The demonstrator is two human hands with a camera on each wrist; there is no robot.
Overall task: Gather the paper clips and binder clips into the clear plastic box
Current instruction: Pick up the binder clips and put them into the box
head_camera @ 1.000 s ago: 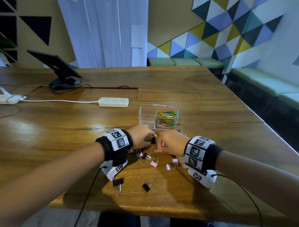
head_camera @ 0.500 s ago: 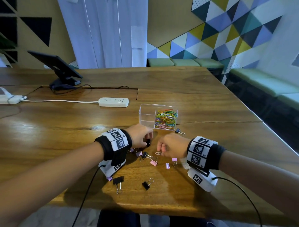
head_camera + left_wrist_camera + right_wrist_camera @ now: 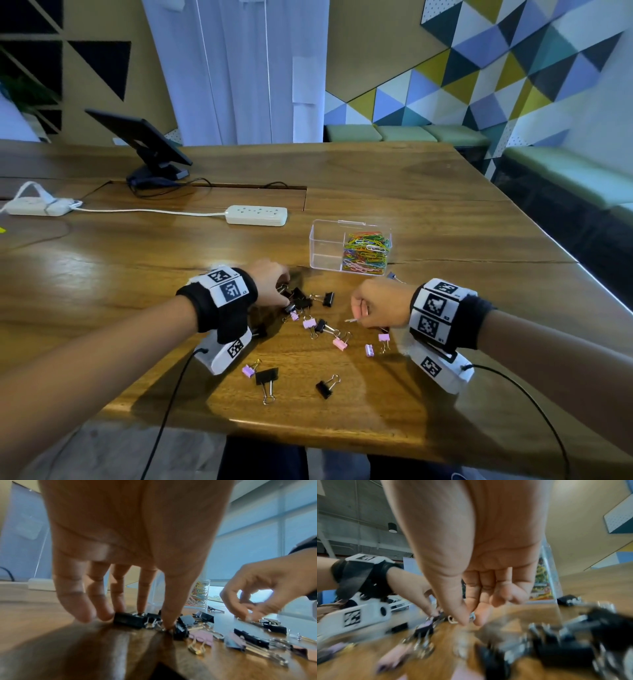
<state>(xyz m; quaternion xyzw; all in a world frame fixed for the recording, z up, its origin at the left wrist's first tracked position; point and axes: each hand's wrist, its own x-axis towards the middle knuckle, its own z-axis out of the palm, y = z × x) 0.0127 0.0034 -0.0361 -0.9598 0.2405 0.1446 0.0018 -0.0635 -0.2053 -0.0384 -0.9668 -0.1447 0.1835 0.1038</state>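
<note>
Both hands have drawn apart and back from the clear plastic box point(image 3: 350, 247), which stands on the desk point(image 3: 445, 233) holding coloured paper clips. Left hand point(image 3: 270, 284) fingers now close on black binder clips point(image 3: 128, 619); right hand point(image 3: 380, 303) pinches a small paper clip point(image 3: 472, 615).

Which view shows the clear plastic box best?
The head view: the whole clear plastic box shows, paper clips filling its right side. The left wrist view shows only a part behind the fingers; the right wrist view only a blurred sliver.
</note>
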